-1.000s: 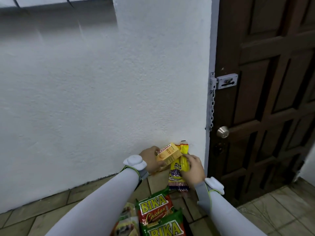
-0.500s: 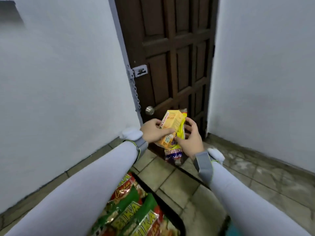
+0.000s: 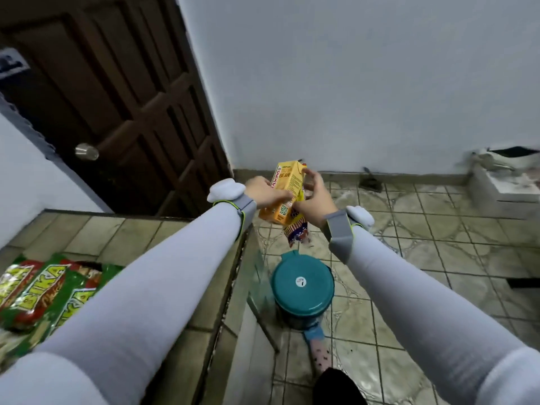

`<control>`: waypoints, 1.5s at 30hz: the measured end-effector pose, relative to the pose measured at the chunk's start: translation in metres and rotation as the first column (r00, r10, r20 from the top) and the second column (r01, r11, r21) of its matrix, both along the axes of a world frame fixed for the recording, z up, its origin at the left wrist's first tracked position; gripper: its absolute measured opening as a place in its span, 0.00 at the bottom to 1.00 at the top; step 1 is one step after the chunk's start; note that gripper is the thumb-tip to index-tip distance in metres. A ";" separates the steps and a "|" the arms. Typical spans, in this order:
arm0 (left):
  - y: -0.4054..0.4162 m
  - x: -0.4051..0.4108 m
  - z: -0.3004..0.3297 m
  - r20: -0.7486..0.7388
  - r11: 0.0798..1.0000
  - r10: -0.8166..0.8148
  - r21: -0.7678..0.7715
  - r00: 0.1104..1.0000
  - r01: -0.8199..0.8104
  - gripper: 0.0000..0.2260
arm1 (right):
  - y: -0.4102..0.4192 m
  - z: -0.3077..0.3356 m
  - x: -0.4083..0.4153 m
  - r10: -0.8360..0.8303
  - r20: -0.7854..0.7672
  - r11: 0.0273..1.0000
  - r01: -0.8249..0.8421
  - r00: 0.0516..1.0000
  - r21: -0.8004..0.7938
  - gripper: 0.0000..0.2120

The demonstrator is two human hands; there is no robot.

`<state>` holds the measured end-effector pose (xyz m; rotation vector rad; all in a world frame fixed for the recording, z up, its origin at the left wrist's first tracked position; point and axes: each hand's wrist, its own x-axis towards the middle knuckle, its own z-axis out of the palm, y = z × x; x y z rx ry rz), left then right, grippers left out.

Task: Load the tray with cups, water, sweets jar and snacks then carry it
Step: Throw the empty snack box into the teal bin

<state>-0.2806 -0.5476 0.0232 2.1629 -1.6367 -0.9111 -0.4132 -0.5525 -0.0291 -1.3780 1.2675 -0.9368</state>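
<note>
Yellow carton stock is the item in hand: a drink carton [image 3: 287,192] printed with "BEAN" and a QR code is held tilted in mid-air, above the floor and just past the edge of a tiled counter [image 3: 122,238]. Left hand [image 3: 267,194] grips the carton from its left side, fingers curled across the front face. Right hand [image 3: 314,200] is at the carton's right edge with fingers partly spread, the fingertips touching the top corner; it also holds a yellow snack packet [image 3: 298,230] that hangs directly behind and below the carton, its patterned lower end showing beneath the right palm. How firmly the right fingers bear on the carton cannot be told. Both forearms are in pale grey sleeves, each with a grey wrist strap carrying a white device. On the counter at lower left lie several green and red snack bags [image 3: 43,290] marked "BIKA", well apart from the hands. On the floor below the hands stands a teal-lidded container [image 3: 302,286] with a small white sticker on its lid, beside the counter's outer face. A dark brown panelled wooden door [image 3: 117,92] with a round metal knob [image 3: 86,151] occupies the upper left. Patterned floor tiles [image 3: 438,258] run to a white wall, where a white box-like object [image 3: 505,182] sits at far right; its contents are unclear.
</note>
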 end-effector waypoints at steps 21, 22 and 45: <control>0.010 -0.060 -0.111 -0.259 0.985 0.053 0.171 0.964 -0.008 0.31 | 0.002 -0.082 -0.049 -0.169 -0.042 0.936 0.173 0.985 0.306 0.37; 0.013 -0.061 -0.113 -0.238 0.984 0.040 0.176 0.970 0.003 0.33 | 0.003 -0.086 -0.049 -0.178 -0.058 0.929 0.187 0.982 0.320 0.37; -0.043 -0.098 -0.385 -0.117 0.866 -0.171 0.457 0.978 0.205 0.38 | -0.040 -0.394 -0.091 -0.293 -0.182 0.601 0.329 0.939 0.729 0.36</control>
